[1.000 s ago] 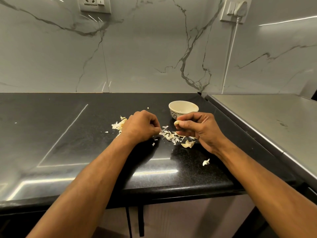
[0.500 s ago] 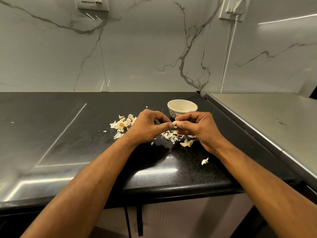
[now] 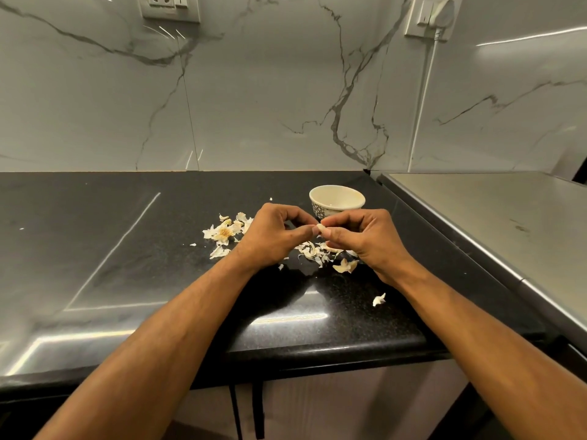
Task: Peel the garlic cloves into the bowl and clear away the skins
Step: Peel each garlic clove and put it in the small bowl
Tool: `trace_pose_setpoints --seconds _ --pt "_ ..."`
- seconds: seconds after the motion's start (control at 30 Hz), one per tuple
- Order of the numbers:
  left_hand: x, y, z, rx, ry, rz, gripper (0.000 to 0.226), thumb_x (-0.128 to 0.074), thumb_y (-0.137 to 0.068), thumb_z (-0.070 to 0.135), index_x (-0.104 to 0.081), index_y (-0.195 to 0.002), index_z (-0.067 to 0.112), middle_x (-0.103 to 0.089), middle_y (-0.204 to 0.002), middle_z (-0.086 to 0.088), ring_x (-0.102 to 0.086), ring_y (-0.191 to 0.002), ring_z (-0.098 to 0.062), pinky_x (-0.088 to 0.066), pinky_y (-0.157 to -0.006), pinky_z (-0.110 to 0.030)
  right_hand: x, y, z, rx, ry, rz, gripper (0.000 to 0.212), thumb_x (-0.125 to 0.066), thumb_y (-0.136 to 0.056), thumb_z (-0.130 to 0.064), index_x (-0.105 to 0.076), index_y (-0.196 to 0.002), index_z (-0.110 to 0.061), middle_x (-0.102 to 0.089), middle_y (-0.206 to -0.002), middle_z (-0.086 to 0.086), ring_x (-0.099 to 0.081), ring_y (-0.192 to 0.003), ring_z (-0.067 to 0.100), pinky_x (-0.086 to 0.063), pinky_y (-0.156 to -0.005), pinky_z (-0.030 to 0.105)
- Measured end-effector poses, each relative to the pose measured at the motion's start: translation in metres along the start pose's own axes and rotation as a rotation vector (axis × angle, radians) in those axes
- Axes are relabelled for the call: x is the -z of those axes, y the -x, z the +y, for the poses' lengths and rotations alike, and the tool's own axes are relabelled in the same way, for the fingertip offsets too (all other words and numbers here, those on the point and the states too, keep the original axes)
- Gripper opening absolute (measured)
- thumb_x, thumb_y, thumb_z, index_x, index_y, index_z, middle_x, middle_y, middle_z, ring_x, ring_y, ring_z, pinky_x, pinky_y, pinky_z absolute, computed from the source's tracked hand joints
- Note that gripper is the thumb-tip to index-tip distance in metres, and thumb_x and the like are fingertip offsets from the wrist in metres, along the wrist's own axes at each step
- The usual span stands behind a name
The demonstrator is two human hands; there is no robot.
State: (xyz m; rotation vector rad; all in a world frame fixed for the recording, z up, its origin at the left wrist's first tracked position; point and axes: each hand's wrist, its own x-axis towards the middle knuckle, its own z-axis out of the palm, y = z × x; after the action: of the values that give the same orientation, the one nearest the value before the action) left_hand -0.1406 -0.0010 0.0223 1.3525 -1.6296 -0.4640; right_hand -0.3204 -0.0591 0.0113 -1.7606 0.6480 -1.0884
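The garlic clove (image 3: 320,229) sits mid-frame just above the black tabletop (image 3: 127,249), with the left hand (image 3: 273,238) and right hand (image 3: 362,238) each keeping a fingertip pinch grip on it. The bowl (image 3: 336,203) is right behind them, skins (image 3: 313,250) scattered underneath and more skin scraps (image 3: 225,231) off to the left.

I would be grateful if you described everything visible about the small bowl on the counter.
The bowl is small, round and cream-coloured, apparently glazed ceramic, with a dark lattice pattern on its outer wall. It stands upright on the black countertop, toward the back, near the corner where the steel surface begins. Its inside looks almost empty; a small pale spot near the bottom cannot be identified. The hands work just in front of it and hide its lower part, so contact there cannot be judged. The loose skins lie apart from it.
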Motion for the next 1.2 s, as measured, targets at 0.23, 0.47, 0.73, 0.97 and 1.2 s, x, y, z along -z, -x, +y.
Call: trace_pose_setpoints --seconds 0.23,0.47,0.73,0.97,1.2 --pt "-0.002 0.002 0.007 0.020 0.082 0.006 0.016 -0.070 -0.088 0.017 -0.072 -0.094 0.002 -0.059 -0.050 0.016 -0.046 -0.039 0.005 -0.031 -0.044 -0.004 0.000 -0.001 0.001 0.006 -0.013 -0.001 0.020 -0.077 -0.078 -0.006 -0.073 -0.097 -0.004 -0.074 -0.088 0.017 -0.073 -0.082 0.026 -0.061 -0.077 0.038" --pt "-0.003 0.003 0.006 0.119 0.185 -0.013 0.007 -0.070 -0.087 0.013 -0.072 -0.087 0.007 -0.060 -0.056 0.010 -0.046 -0.042 0.002 -0.038 -0.045 -0.012 0.000 0.000 0.001 0.028 -0.005 -0.017 0.017 -0.077 -0.076 -0.007 -0.075 -0.093 -0.006 -0.075 -0.090 0.014 -0.072 -0.088 0.032 -0.060 -0.081 0.040" --pt "-0.004 0.003 0.007 0.072 0.198 0.030 0.006 -0.070 -0.084 0.007 -0.070 -0.078 0.009 -0.057 -0.052 0.012 -0.041 -0.043 0.000 -0.033 -0.043 -0.011 -0.001 0.001 -0.001 -0.005 -0.102 -0.034 0.021 -0.077 -0.071 -0.013 -0.076 -0.091 -0.008 -0.075 -0.089 0.017 -0.072 -0.084 0.033 -0.061 -0.078 0.040" --pt "-0.002 0.000 0.003 0.045 0.138 0.085 0.008 -0.064 -0.085 0.000 -0.068 -0.078 0.001 -0.053 -0.050 0.012 -0.041 -0.042 0.001 -0.033 -0.046 -0.009 0.000 0.001 -0.005 -0.081 -0.279 0.005 0.014 -0.066 -0.083 0.005 -0.073 -0.094 -0.001 -0.074 -0.084 0.015 -0.072 -0.079 0.022 -0.061 -0.070 0.035" --pt "-0.003 -0.002 -0.006 -0.050 0.013 0.016 0.008 -0.069 -0.088 0.017 -0.076 -0.089 0.012 -0.071 -0.075 -0.011 -0.054 -0.058 -0.015 -0.045 -0.059 -0.028 -0.003 0.001 -0.003 -0.059 -0.076 0.029 0.015 -0.067 -0.086 0.003 -0.075 -0.092 -0.008 -0.074 -0.088 0.016 -0.072 -0.081 0.023 -0.061 -0.069 0.034"
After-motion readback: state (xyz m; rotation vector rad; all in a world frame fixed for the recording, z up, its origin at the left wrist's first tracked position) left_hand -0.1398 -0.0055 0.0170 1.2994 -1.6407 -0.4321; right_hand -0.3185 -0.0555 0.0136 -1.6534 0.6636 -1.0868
